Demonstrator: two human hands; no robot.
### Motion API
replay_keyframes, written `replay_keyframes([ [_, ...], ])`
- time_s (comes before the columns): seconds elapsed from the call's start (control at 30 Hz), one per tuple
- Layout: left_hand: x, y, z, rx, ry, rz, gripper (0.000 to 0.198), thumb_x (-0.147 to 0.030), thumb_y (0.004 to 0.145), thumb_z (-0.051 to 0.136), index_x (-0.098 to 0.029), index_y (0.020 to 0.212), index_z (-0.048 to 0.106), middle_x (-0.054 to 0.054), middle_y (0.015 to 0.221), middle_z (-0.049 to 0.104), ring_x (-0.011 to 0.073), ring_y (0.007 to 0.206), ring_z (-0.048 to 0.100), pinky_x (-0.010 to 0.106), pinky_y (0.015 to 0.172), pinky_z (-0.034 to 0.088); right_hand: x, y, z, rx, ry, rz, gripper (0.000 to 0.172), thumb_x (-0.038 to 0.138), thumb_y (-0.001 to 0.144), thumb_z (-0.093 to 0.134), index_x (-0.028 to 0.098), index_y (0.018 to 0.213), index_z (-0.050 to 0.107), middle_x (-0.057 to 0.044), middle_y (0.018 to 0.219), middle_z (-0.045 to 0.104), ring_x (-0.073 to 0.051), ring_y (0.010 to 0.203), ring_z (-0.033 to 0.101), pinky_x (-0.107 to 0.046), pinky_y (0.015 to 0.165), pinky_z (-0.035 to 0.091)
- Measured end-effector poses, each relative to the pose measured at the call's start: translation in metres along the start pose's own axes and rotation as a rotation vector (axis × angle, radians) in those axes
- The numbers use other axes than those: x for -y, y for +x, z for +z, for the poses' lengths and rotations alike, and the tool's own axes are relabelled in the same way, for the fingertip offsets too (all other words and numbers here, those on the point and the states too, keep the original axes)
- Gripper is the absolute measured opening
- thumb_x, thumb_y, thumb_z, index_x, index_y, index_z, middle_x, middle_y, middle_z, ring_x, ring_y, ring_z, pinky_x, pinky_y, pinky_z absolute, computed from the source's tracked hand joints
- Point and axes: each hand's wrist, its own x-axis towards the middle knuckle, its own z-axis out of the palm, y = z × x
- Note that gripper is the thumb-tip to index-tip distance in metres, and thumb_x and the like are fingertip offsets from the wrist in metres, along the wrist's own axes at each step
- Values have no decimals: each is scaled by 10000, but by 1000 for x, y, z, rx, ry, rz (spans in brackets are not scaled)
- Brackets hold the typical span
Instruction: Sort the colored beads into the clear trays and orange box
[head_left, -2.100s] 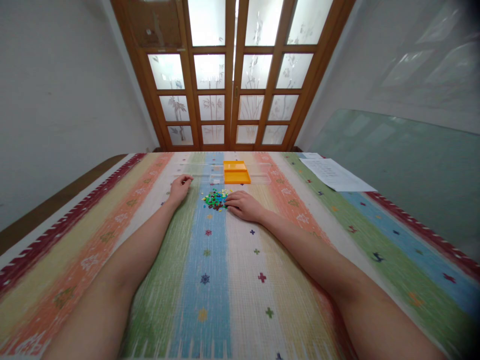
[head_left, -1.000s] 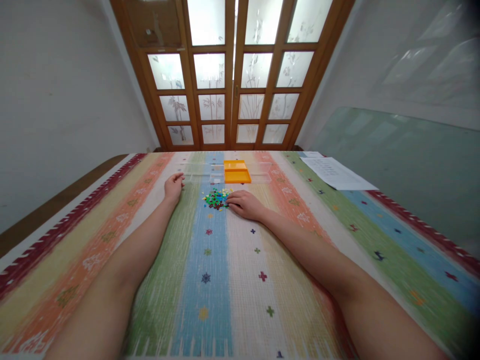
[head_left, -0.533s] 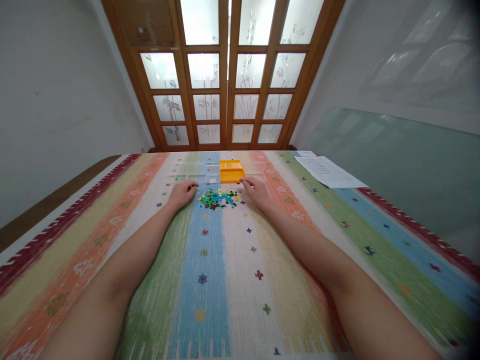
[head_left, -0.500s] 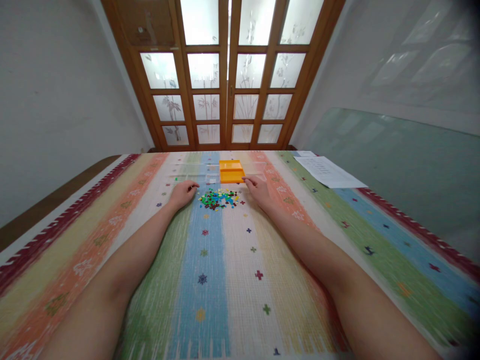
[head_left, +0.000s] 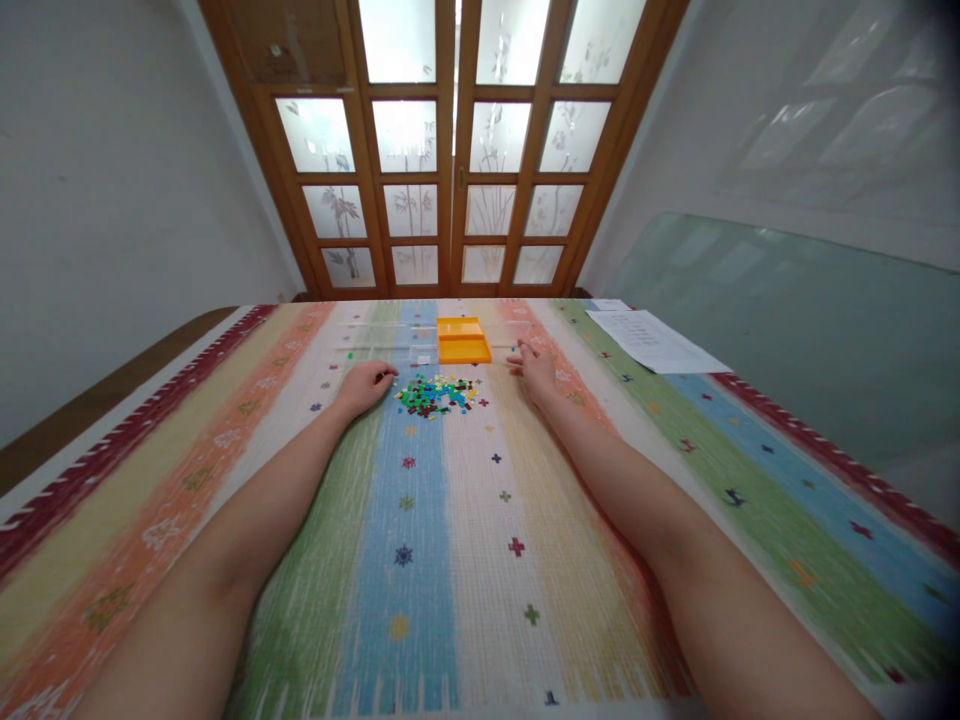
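A loose pile of small coloured pieces (head_left: 435, 396), green, blue, brown, yellow and white, lies on the striped tablecloth (head_left: 480, 520). My left hand (head_left: 366, 386) rests at the pile's left side, fingers curled together; what they hold, if anything, is hidden. My right hand (head_left: 535, 372) is to the right of the orange tray (head_left: 464, 350), with fingers apart. Just by its fingertips is a tiny blue piece (head_left: 514, 349), over or in the clear tray (head_left: 519, 327). The orange tray has two compartments with no pieces visible inside.
Left of the orange tray, more clear trays (head_left: 379, 337) lie across the cloth, with one green piece (head_left: 349, 355) there. Printed sheets (head_left: 652, 341) lie at the far right table edge. Beyond the table stand wood-framed glass doors (head_left: 457, 190).
My right hand has moved right from the orange tray's front corner, and its fingers have spread. A blue piece now shows by its fingertips. My left hand stays nearly still.
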Motion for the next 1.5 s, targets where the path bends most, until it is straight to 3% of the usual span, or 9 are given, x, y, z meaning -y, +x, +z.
replay_keyframes([
  [0.17, -1, 0, 0, 14, -10, 6, 231, -312, 900, 617, -236, 1001, 810, 68, 1000, 778, 248, 887, 683, 376, 886, 512, 0, 1, 0, -43, 47, -4, 361, 367, 1004, 516, 159, 1234, 702, -120, 1066, 758, -177, 801, 751, -268, 610, 612],
  [0.47, -4, -2, -5, 132, 48, 96, 276, -229, 874, 558, -202, 1017, 792, 54, 994, 739, 198, 863, 657, 332, 851, 519, 4, -13, 6, 30, -15, -99, 355, 464, 945, 539, 193, 1099, 710, -97, 1144, 727, -165, 819, 725, -262, 643, 575],
  [0.67, -4, 0, -6, 157, 58, 122, 234, -236, 859, 591, -207, 968, 796, 53, 974, 708, 193, 851, 640, 321, 826, 510, 17, -31, 12, 179, -144, -152, 322, 446, 953, 519, 191, 973, 716, -68, 920, 741, -175, 765, 691, -297, 704, 557],
  [0.9, -4, 0, -5, 157, 65, 118, 227, -243, 877, 589, -201, 967, 793, 55, 960, 698, 187, 836, 634, 317, 811, 497, 27, -49, 15, 338, -409, -361, 225, 306, 925, 549, 196, 916, 745, -33, 835, 747, -185, 792, 668, -303, 787, 496],
  [1.03, -3, 0, -5, 161, 75, 115, 226, -254, 888, 589, -204, 967, 794, 58, 968, 700, 193, 853, 637, 322, 821, 499, 27, -53, 17, 557, -426, -451, 196, 150, 810, 545, 191, 878, 724, -23, 877, 730, -173, 804, 641, -280, 773, 471],
  [1.17, -5, 1, -5, 160, 83, 114, 220, -269, 904, 590, -210, 961, 794, 60, 972, 712, 204, 892, 644, 328, 854, 503, 27, -54, 16, 757, -514, -601, 185, 104, 752, 585, 187, 858, 712, -21, 867, 674, -169, 803, 595, -274, 760, 448],
  [1.3, -8, 0, -4, 155, 93, 113, 222, -292, 923, 590, -212, 962, 794, 57, 945, 720, 207, 879, 646, 325, 834, 499, 29, -53, 16, 780, -599, -738, 200, 94, 781, 625, 194, 911, 739, -47, 943, 667, -198, 908, 593, -313, 854, 453],
  [1.5, -13, 0, 1, 148, 68, 109, 242, -306, 942, 575, -210, 991, 792, 53, 967, 745, 202, 877, 654, 319, 822, 497, 31, -58, 15, 766, -615, -776, 124, 151, 888, 650, 198, 930, 756, -69, 973, 677, -210, 964, 609, -326, 888, 455],
])
